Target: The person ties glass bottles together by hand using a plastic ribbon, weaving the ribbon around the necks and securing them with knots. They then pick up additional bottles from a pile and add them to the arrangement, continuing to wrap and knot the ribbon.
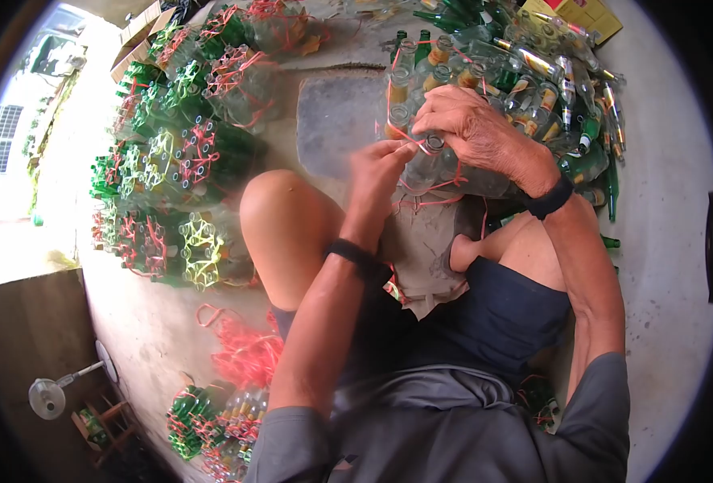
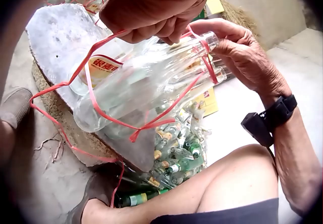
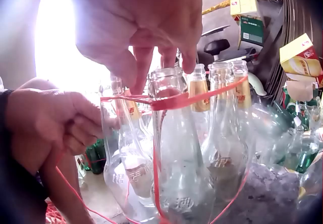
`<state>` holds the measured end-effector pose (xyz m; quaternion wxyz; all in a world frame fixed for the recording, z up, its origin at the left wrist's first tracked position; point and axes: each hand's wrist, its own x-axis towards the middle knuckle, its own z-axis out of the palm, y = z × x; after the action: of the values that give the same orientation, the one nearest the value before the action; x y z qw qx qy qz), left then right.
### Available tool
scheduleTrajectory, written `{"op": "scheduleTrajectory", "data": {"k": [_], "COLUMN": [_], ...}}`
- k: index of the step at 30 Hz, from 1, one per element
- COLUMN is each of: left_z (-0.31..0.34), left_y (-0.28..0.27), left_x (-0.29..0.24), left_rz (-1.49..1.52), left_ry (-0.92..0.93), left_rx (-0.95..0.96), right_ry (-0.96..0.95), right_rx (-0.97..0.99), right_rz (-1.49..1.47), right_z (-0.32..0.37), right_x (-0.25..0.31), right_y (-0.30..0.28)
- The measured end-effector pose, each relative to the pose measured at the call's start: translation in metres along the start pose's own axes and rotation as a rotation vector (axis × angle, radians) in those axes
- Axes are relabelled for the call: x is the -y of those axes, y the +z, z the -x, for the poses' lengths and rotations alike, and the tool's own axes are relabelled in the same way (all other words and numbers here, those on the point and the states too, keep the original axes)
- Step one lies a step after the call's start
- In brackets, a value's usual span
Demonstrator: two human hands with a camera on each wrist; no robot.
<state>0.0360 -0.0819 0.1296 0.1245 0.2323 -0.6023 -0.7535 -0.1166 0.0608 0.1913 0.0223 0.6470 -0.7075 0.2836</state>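
Note:
A cluster of clear glass bottles (image 3: 179, 158) stands on a grey slab (image 2: 58, 30) between the person's legs. Red plastic strapping (image 3: 197, 100) loops round the bottle necks, and loose lengths hang down the sides. With curled fingers, the left hand (image 1: 377, 173) pinches the strapping beside the nearest bottle's neck; it looks blurred in the head view. The right hand (image 1: 481, 133) reaches over the bottle tops, its thumb and fingers about a bottle neck (image 2: 209, 41) close to the strapping. Its fingertips are partly hidden behind the bottle mouth in the right wrist view.
Loose green and clear bottles (image 1: 566, 88) lie heaped at the right. Strapped bottle bundles (image 1: 163, 161) stand in rows at the left. A tangle of red strapping (image 1: 244, 346) lies by the left thigh. A yellow carton (image 1: 590, 20) sits behind the heap.

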Motion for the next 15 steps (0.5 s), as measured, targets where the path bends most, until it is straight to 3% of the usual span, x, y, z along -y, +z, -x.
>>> {"op": "scheduleTrajectory", "data": {"k": [3,5,8,15], "left_z": [-0.005,-0.006,-0.006,-0.014], "left_y": [0.001,0.004,0.007,0.011], "left_x": [0.005,0.006,0.005,0.011], "left_rz": [0.015,0.029,0.044,0.057], "left_ry": [0.031,0.005,-0.048,-0.143], "left_rx": [-0.015,-0.044,-0.086,-0.171], "right_ry": [0.012,0.062,0.109,0.202], "right_rx": [0.09,0.276,0.404,0.575], "right_rz": [-0.008,-0.061,-0.047,-0.095], "right_z": [-0.005,-0.009,-0.015,-0.028], "right_x": [-0.005,-0.013,-0.015,-0.017], "right_y": [0.003,0.002,-0.001,-0.007]}}
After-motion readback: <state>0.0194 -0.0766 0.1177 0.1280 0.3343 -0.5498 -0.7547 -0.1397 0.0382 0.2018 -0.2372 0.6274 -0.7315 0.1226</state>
